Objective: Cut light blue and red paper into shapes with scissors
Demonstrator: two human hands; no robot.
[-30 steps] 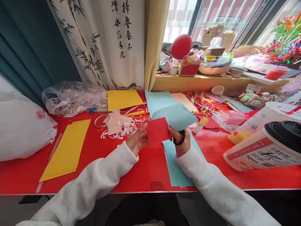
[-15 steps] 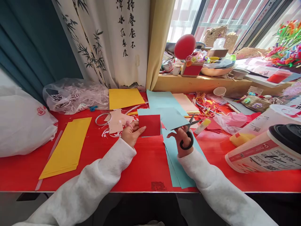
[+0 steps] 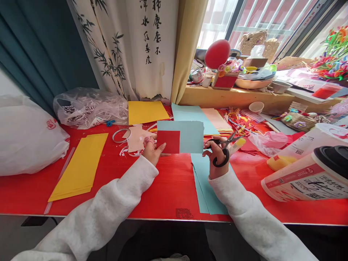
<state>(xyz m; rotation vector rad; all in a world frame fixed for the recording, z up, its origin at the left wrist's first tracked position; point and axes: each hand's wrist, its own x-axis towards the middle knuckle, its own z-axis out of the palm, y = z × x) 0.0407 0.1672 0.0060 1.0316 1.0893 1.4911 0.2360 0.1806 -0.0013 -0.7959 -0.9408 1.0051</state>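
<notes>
My left hand (image 3: 152, 151) holds a small red paper square (image 3: 168, 141) laid over the left part of a light blue paper sheet (image 3: 190, 136), both raised above the red table (image 3: 168, 188). My right hand (image 3: 217, 159) grips black-handled scissors (image 3: 225, 146) with the blades apart and pointing right, and its fingers pinch the blue sheet's right lower edge. More light blue sheets (image 3: 206, 185) lie flat under my right wrist.
Yellow paper lies at the left (image 3: 81, 166) and at the back (image 3: 146, 111). White scraps and pink paper (image 3: 134, 141) sit behind my left hand. A white bag (image 3: 27, 137), a bag of beads (image 3: 87, 107), a glue stick (image 3: 236, 145) and large cups (image 3: 307, 174) crowd the sides.
The blue sheet has come up flat behind the red square, and both hands hold the pair. The scissors turned from blades up to blades pointing right. The camera shifted slightly.
</notes>
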